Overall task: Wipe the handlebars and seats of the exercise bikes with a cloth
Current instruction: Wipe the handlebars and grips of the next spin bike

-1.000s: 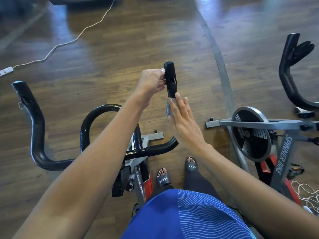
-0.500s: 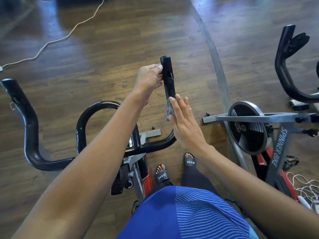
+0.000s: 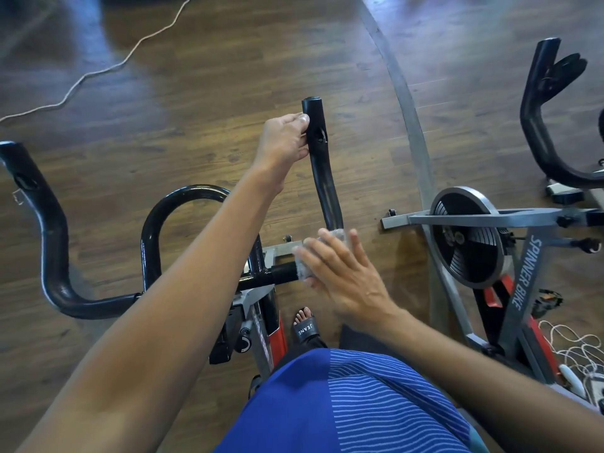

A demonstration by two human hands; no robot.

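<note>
Though half hidden under fingers, cloth (image 3: 340,236): grey, bunched round the handlebar (image 3: 322,178) at the bend between right horn and crossbar; touches the bar, pressed on from the right.
Right grip (image 3: 346,279): released, fingers straight and spread, flat on the cloth, presses it to the bar.
Left grip (image 3: 282,142): grasps the same horn just under its tip, thumb tip on its left side; well above the cloth.
Handlebar: black, dull on the horns, glossy on the middle loop; left horn untouched, far to the left.
Near bike (image 3: 268,331): red and grey frame below the bar, straight ahead of the blue striped shirt (image 3: 343,403).
Second bike (image 3: 526,273): to the right, grey, lettered SPINNER BIKE, flywheel (image 3: 467,237) towards the near bike; second handlebar (image 3: 536,125) further right, black.
Floor (image 3: 228,60): dark wood boards; white cable (image 3: 130,57) across the top left, tangle of white cord (image 3: 575,348) at the right edge.
Foot (image 3: 305,325): in a black sandal, between the two bikes.
</note>
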